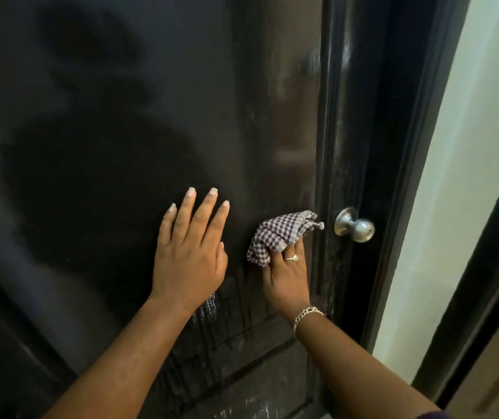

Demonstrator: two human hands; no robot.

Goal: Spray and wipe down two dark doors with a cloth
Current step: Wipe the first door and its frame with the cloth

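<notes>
Wiping the dark door (121,131) beside its knob (355,225)

Your right hand (286,275) grips the checkered cloth (278,235); your left hand (190,252) lies flat (fingers straight). Work down through the streaks below.

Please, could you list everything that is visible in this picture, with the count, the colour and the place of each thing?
door: one, black and glossy, fills the left and middle; pale drip streaks on its lower panel
door knob: one, silver, on the right edge of the door
cloth: one, checked dark and pale, pressed on the door just left of the knob
wall: one, white, right of the door
ring: one, silver, on the right hand
bracelet: one, silver chain, on the right wrist
left hand: one, flat on the door, fingers straight and spread
right hand: one, grips the cloth against the door
</notes>
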